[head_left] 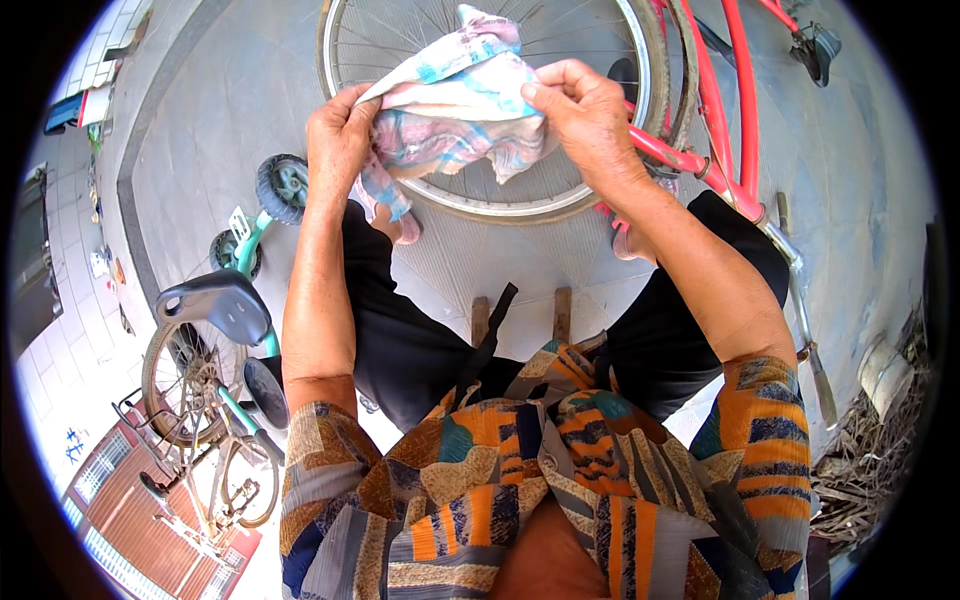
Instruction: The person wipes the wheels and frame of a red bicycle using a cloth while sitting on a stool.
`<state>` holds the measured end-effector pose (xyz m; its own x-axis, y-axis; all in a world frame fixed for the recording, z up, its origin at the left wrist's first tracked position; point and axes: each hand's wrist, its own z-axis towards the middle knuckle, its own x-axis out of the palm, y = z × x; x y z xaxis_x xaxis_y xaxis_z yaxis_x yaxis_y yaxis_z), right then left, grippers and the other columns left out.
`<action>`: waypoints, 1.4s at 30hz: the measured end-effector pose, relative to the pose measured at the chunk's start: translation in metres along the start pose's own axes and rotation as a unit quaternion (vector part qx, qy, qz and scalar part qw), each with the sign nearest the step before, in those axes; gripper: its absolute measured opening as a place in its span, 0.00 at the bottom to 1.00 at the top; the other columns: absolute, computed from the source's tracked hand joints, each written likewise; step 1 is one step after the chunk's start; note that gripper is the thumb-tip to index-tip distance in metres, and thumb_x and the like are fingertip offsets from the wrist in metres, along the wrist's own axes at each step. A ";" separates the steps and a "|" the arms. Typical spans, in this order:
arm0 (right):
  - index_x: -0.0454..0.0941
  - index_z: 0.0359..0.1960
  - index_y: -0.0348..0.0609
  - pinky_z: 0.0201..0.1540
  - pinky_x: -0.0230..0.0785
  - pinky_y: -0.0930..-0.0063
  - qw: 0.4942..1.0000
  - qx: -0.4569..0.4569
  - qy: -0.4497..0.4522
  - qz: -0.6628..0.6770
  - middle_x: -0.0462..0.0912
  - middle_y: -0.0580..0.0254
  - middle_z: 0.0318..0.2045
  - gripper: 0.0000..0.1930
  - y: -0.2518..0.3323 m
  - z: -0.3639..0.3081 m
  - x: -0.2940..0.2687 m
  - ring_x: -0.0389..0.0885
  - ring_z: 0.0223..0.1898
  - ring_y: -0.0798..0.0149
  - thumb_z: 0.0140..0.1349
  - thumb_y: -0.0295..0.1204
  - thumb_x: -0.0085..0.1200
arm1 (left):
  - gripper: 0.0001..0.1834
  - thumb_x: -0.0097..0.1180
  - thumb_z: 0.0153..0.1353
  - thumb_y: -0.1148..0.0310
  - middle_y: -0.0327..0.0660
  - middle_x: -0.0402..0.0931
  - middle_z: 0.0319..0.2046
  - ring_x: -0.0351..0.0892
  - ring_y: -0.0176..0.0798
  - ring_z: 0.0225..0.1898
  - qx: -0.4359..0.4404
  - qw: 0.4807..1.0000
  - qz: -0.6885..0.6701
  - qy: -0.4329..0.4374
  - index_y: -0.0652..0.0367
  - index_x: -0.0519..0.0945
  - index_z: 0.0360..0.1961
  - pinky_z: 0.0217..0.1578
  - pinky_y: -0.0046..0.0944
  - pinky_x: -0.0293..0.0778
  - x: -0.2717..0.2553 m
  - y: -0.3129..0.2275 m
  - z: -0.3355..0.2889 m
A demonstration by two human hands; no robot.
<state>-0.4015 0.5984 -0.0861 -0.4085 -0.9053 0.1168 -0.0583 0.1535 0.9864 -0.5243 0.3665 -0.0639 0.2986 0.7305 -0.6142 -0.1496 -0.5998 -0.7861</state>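
Observation:
A crumpled cloth (460, 110), white with pink and light blue patches, is stretched between my two hands. Its left edge is pinched between the thumb and fingers of my left hand (342, 140). On the opposite side, my right hand (588, 118) grips the upper right edge between thumb and bent forefinger. Both hands are held over a bicycle wheel (500, 210) with a silver rim and thin spokes, and the cloth hides part of it. From here I cannot tell whether the cloth touches the wheel.
A red bicycle frame (742, 110) extends from the wheel's right side, with a silver handlebar (800, 300) by my right knee. To my left stands a small teal ride-on with a dark seat (215, 305). Another bicycle (195, 385) is behind it. Dry stalks (870, 465) lie at lower right.

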 end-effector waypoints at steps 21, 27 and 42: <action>0.68 0.55 0.44 0.49 0.66 0.56 0.797 -0.160 0.088 -0.576 0.74 0.55 0.45 0.28 -0.068 0.018 -0.057 0.72 0.50 0.52 0.50 0.31 0.61 | 0.35 0.62 0.50 0.68 0.53 0.61 0.62 0.60 0.54 0.63 0.297 0.850 0.403 0.163 0.60 0.64 0.59 0.58 0.52 0.60 0.167 -0.005 0.000; 0.71 0.48 0.44 0.47 0.67 0.56 0.776 -0.128 0.090 -0.611 0.77 0.52 0.44 0.16 -0.079 0.029 -0.032 0.75 0.50 0.53 0.58 0.30 0.49 | 0.36 0.62 0.50 0.67 0.50 0.60 0.63 0.57 0.53 0.65 0.267 0.866 0.402 0.133 0.60 0.61 0.60 0.58 0.57 0.59 0.166 0.014 0.000; 0.70 0.49 0.44 0.45 0.66 0.59 0.718 -0.154 0.083 -0.674 0.77 0.54 0.36 0.16 -0.067 -0.021 -0.102 0.77 0.43 0.53 0.58 0.26 0.44 | 0.21 0.51 0.52 0.72 0.53 0.73 0.45 0.74 0.52 0.48 0.332 0.848 0.408 0.068 0.72 0.70 0.47 0.38 0.43 0.79 0.212 -0.022 -0.017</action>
<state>-0.3369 0.6719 -0.1618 -0.0547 -0.1871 -0.9808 -0.0836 -0.9780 0.1913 -0.4418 0.5294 -0.1758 -0.0602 0.0898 -0.9941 -0.8431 -0.5377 0.0024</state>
